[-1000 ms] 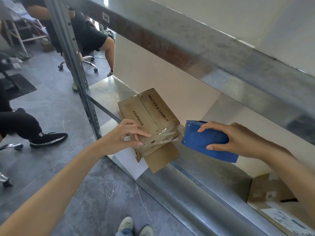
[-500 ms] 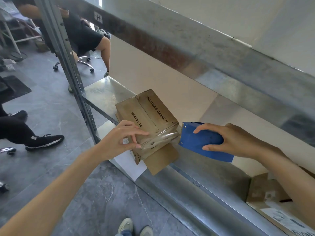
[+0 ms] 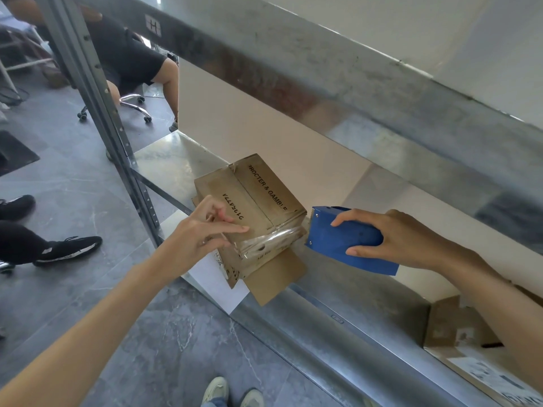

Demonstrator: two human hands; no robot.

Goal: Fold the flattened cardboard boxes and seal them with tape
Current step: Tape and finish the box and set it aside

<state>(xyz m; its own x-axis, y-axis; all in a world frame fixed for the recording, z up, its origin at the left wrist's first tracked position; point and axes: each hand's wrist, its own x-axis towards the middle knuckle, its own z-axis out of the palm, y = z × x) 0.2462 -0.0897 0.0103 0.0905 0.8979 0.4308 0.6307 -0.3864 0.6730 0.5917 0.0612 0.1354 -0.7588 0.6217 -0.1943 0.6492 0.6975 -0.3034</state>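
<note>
Two hands are working at a galvanised metal shelf (image 3: pixel 164 160), whose scuffed deck is carrying a small cardboard box (image 3: pixel 249 201) near its front edge. The left hand (image 3: pixel 199 233) is pressing straight, spread fingers onto the box's near top edge, where clear tape (image 3: pixel 270 239) is wrapping over the corner. The right hand (image 3: pixel 396 239) is curling fingers and thumb round a blue tape dispenser (image 3: pixel 346 245), holding it just beside the box's right end. One brown flap (image 3: pixel 273 280) is hanging past the shelf's front lip, beside a white sheet of paper (image 3: pixel 217 277). A second cardboard box (image 3: pixel 449 327) is showing at the lower right. Beyond the perforated upright post (image 3: pixel 97 92), a grey marbled floor (image 3: pixel 73 171) is spreading out, where a person (image 3: pixel 132 57) is sitting on a wheeled chair (image 3: pixel 132 102).
</note>
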